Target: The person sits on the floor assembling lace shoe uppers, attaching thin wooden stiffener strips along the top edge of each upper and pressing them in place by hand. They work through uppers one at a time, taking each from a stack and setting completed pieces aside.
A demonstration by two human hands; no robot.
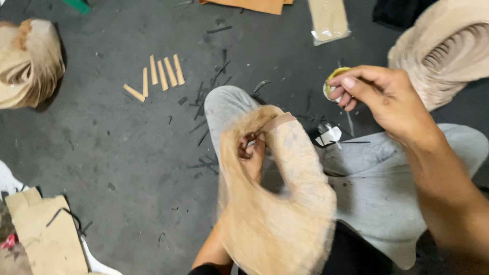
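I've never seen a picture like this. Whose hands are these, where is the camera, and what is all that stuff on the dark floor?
There is no machine here: a person wears a camera on the head, looking down at their own lap and grey trousers. The left hand grips a tan, fuzzy-edged curved fabric piece. The right hand pinches a small round yellow-rimmed object; what it is cannot be told. On the dark grey floor lie short tan strips, black scraps, cardboard pieces and stacks of similar tan pieces.

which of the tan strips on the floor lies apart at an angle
The leftmost strip: it lies slanted, its end meeting the next one in a V, while the other strips stand almost parallel in a row on the floor.
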